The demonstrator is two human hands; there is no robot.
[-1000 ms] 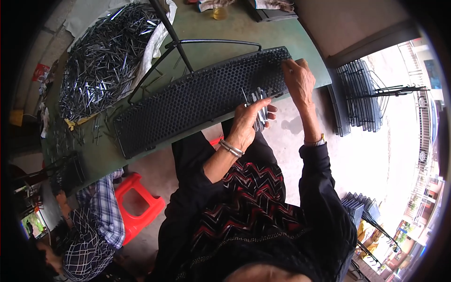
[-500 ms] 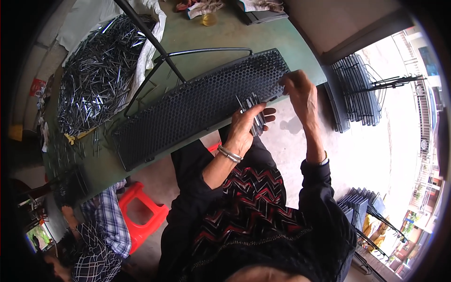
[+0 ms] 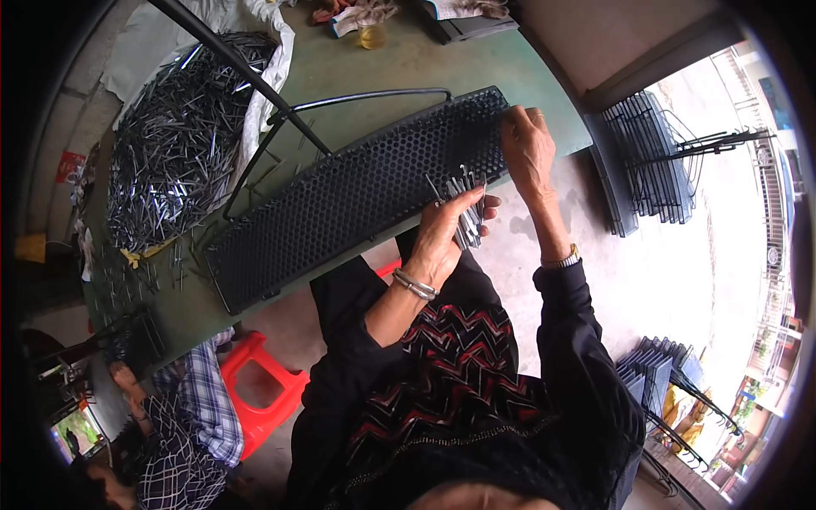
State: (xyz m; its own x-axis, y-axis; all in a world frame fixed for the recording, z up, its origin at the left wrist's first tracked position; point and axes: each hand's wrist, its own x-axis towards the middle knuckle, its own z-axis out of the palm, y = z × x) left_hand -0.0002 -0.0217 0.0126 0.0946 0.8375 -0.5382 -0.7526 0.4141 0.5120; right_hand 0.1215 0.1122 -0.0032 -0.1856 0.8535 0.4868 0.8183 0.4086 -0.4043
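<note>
A long black panel (image 3: 340,195) full of small honeycomb holes lies slantwise along the near edge of the green table. Its wire frame rises from the far side. My left hand (image 3: 442,225) is closed around a bundle of thin grey metal strips (image 3: 467,212), just in front of the panel's near edge. At the panel's right end is my right hand (image 3: 527,149), fingers pinched together against the holes. Whatever sits between those fingertips is too small or hidden to make out.
A white sack (image 3: 276,76) heaped with loose dark strips (image 3: 178,144) stands at the table's far left. Wire-framed racks (image 3: 650,161) hang at the right. A red stool (image 3: 263,391) is at lower left, beside another person's hand (image 3: 127,378). Gloves (image 3: 365,15) lie at the back.
My right hand has moved slightly left and up, onto the panel's right end. My left hand still holds the bundle in nearly the same spot.
</note>
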